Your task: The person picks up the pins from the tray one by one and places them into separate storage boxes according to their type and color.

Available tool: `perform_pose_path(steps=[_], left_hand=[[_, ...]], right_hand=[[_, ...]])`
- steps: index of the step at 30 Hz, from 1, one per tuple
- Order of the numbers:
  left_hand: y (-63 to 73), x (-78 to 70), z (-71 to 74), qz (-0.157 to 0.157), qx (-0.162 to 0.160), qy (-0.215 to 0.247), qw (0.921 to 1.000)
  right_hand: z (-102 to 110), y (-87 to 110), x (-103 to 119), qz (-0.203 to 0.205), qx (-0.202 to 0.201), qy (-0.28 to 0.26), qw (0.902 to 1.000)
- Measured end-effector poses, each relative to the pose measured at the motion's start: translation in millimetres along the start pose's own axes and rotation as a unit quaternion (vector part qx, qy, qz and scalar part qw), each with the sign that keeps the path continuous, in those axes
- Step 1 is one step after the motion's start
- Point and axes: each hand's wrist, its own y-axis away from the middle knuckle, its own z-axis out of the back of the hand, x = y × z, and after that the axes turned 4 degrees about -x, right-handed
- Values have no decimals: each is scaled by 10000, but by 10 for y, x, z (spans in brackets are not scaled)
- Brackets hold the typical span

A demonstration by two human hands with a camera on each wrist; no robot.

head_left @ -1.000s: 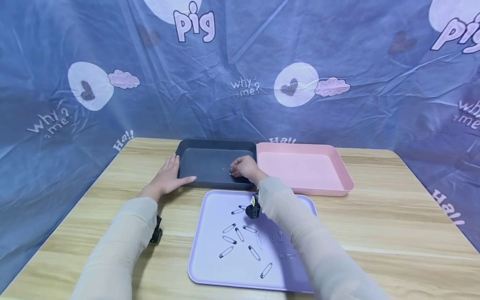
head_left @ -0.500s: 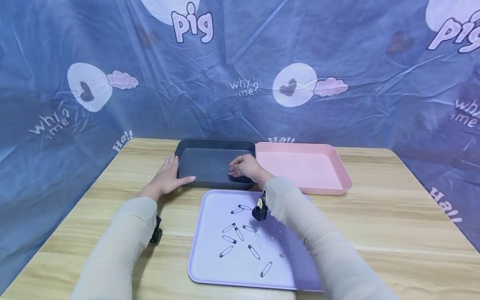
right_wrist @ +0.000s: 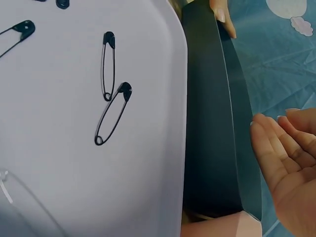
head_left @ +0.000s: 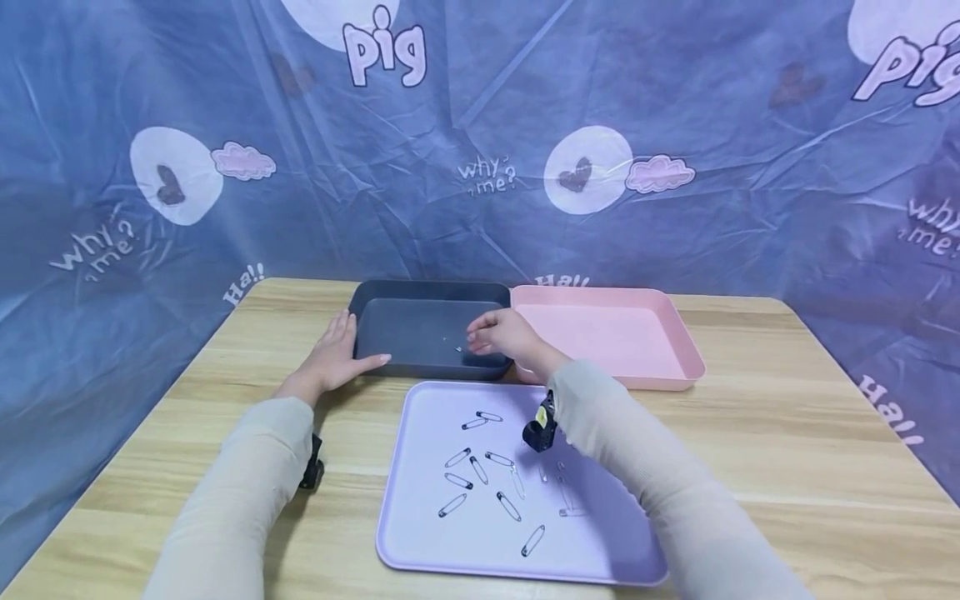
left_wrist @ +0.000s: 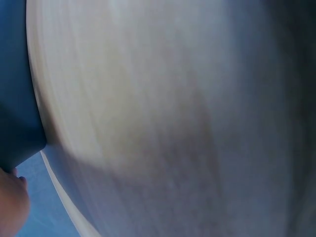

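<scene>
Spreading the left hand [head_left: 330, 353] at the near-left corner of the dark gray tray [head_left: 405, 333], laying the thumb along the near rim and resting the fingers against the left wall. Holding the right hand [head_left: 508, 336] over the right part of the same tray, bending the fingers loosely, side by side, around nothing visible. Showing just left of those fingertips, on the tray floor, a tiny shiny piece [head_left: 458, 349], too small to identify; showing a fainter speck [head_left: 445, 339] slightly farther left and back. Crossing the lavender tray [head_left: 423, 542] with the right sleeve [head_left: 675, 492], shading several silver safety pins [head_left: 518, 482]. Lying scattered left of that sleeve, nearer the body than either hand: black safety pins [head_left: 508, 507]. Adjoining the dark gray tray on its right: a pink tray [head_left: 611, 337]. Standing all together on the wooden worktop [head_left: 772, 417].
</scene>
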Motion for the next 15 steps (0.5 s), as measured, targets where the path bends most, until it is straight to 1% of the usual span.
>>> perform_pose_path(steps=[9, 15], left_hand=[[5, 4, 8, 2, 9, 65, 10000], [2, 15, 9, -13, 58, 90, 9999]], right_hand=[[64, 161, 49, 85, 28, -264, 9996], [144, 273, 102, 182, 75, -59, 9998]])
